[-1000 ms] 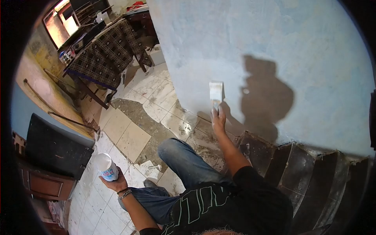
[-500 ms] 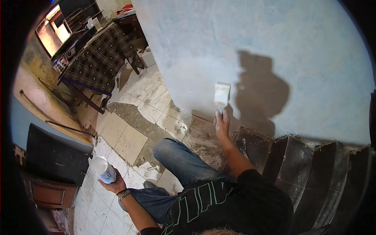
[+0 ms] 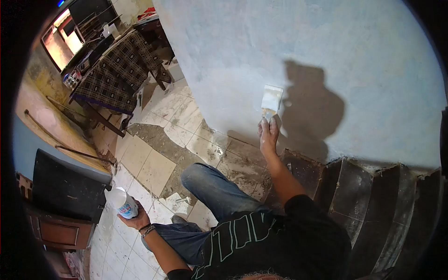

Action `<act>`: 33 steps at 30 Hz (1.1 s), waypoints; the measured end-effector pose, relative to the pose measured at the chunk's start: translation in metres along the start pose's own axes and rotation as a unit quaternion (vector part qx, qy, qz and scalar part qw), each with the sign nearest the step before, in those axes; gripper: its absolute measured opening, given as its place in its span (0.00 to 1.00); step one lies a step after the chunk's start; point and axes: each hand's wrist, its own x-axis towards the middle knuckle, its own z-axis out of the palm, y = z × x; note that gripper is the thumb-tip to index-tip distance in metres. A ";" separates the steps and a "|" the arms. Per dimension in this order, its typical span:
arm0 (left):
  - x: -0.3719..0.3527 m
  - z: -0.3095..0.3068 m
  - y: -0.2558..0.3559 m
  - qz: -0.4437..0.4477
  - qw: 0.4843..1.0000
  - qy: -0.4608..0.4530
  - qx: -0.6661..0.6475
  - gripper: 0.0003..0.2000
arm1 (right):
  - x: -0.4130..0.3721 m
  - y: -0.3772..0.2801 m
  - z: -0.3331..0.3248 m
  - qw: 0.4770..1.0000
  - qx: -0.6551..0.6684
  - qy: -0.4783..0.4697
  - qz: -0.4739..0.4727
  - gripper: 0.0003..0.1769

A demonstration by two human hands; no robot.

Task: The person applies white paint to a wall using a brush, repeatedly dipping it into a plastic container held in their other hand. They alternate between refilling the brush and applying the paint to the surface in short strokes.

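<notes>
hands, two, both occupied: one right hand [image 3: 269, 133], fingers closed about the handle of one flat paintbrush [image 3: 271, 99]; one left hand [image 3: 136, 218], part-curled round the side of one white tub [image 3: 122, 203], fingers parted by its width. brush, one, bristles whitish, pointing up, at the lower part of one pale blue wall [image 3: 224, 42]; whether pressed on it or just off it, cannot tell. tub, one, printed in blue and red, mouth tilted up and outward, well apart from the brush; contents not clear. bracelets [image 3: 148, 229], apparently two, on the left wrist. shadow [image 3: 312, 102], one large, on the wall just beside the brush. jeans [image 3: 214, 186], one pair, one knee raised between the two hands. shirt [image 3: 261, 242], one, black, with pale green outlines. steps [image 3: 352, 189], dark, at least four, along the foot of the wall. floor tiles [image 3: 133, 242], many, white and smudged. beige tiles [image 3: 156, 172], two, side by side, bordering one rough grey patch [image 3: 179, 161]. surface, one, under one dark checked cloth [image 3: 109, 70], at the far side. window [image 3: 63, 39], one, bright, beyond it. black panel [image 3: 65, 186], one, near the tub.
</notes>
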 end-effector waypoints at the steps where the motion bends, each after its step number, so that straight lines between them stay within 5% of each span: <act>1: 0.000 -0.001 0.000 0.000 1.000 -0.009 -0.002 0.30 | 0.001 0.006 -0.002 1.000 0.000 0.027 0.009 0.05; 4: 0.003 -0.001 -0.001 0.008 0.999 -0.033 -0.001 0.31 | -0.006 0.006 0.000 0.996 -0.044 0.049 0.061 0.05; 10: 0.001 -0.001 -0.001 0.007 1.000 -0.021 0.004 0.30 | 0.004 0.018 0.001 0.988 -0.086 0.107 -0.071 0.07; 19: -0.003 0.003 -0.001 0.013 1.000 -0.018 0.018 0.31 | -0.002 0.006 -0.010 0.984 -0.123 0.117 -0.052 0.07; 33: 0.001 -0.002 -0.002 0.024 0.999 -0.025 0.024 0.31 | 0.021 0.009 0.017 0.996 0.041 0.079 0.031 0.08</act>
